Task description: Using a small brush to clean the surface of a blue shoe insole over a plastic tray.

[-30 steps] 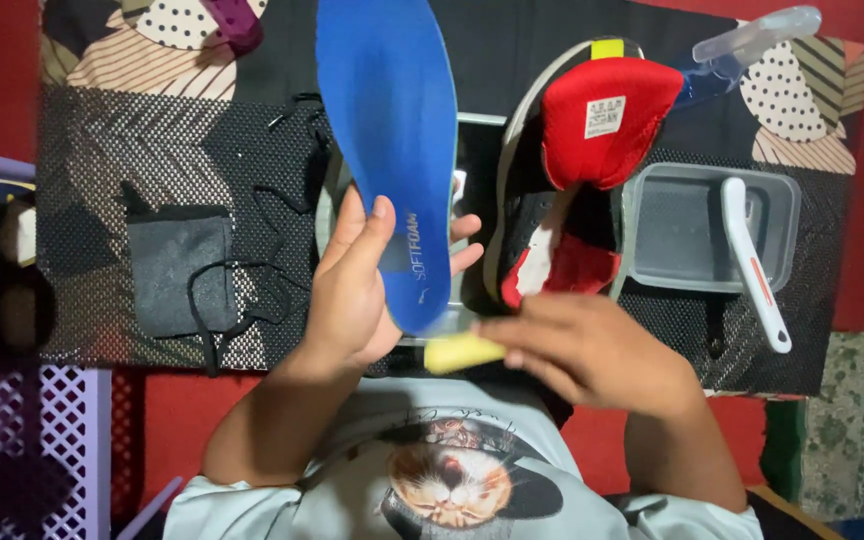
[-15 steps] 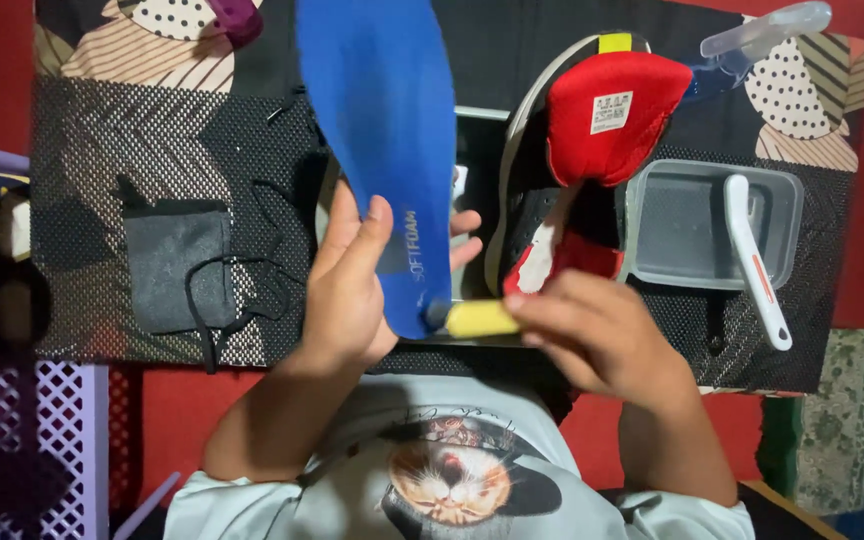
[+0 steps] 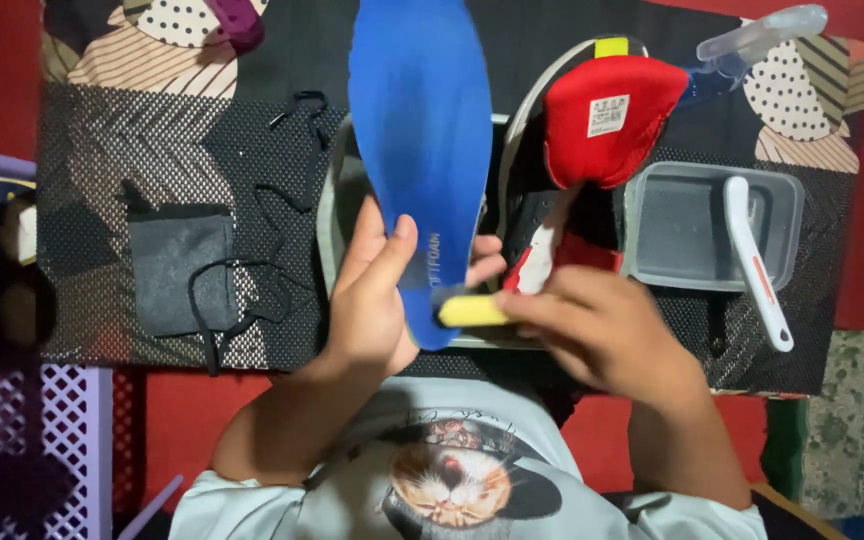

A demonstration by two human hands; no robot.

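Here, a blue insole (image 3: 420, 130) is held upright over the middle of the work surface by the left hand (image 3: 372, 295), whose fingers are closed around the insole's lower end, thumb on the near face and fingertips showing past its right edge. The insole's long body rises toward the top of the view, well above the hands. A small yellow sponge (image 3: 472, 312) is pinched in the closed fingers of the right hand (image 3: 602, 330) and is pressed against the insole's lower right edge, just beside the left thumb.

Behind the insole, a grey tray (image 3: 337, 215) is partly hidden, only its left rim being seen. To the right of the insole, a red and black shoe (image 3: 592, 150) lies with its red tongue (image 3: 607, 115) turned up, a white label being seen on it. Further right, a clear plastic container (image 3: 712, 225) is set on the black mesh mat (image 3: 102, 150), and a white-handled brush (image 3: 752, 260) is laid across its rim. A clear bottle (image 3: 762, 30) lies at the top right corner. On the left of the mat, a dark cloth pouch (image 3: 182, 270) is placed, with black laces (image 3: 252, 290) looped beside it. A purple lattice crate (image 3: 22, 440) is seen at the lower left.
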